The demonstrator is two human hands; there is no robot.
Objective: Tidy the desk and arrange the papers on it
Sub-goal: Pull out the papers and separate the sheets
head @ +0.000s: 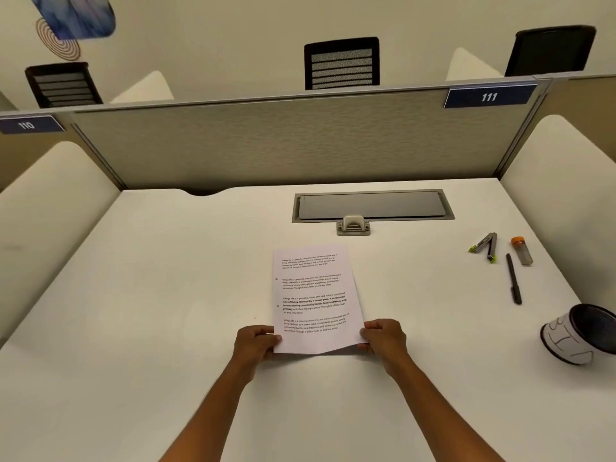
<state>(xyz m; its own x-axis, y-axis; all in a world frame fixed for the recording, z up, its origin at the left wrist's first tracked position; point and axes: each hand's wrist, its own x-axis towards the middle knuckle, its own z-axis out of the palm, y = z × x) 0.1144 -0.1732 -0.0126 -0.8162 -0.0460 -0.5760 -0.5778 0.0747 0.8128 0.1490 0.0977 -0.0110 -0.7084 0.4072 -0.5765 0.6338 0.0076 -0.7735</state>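
Observation:
A printed sheet of paper [315, 295], maybe a thin stack, lies near the middle of the white desk [150, 295], its near edge lifted slightly. My left hand [256, 343] pinches its lower left corner. My right hand [383, 338] pinches its lower right corner. A small beige hole punch [353, 225] stands just beyond the paper's far edge.
At the right lie a grey stapler [487, 246], a black pen [514, 279] and a clear tube with an orange cap [522, 251]. A mesh pen cup [581, 333] lies on its side near the right edge. A cable tray lid [371, 205] sits at the back, below the partition [283, 145].

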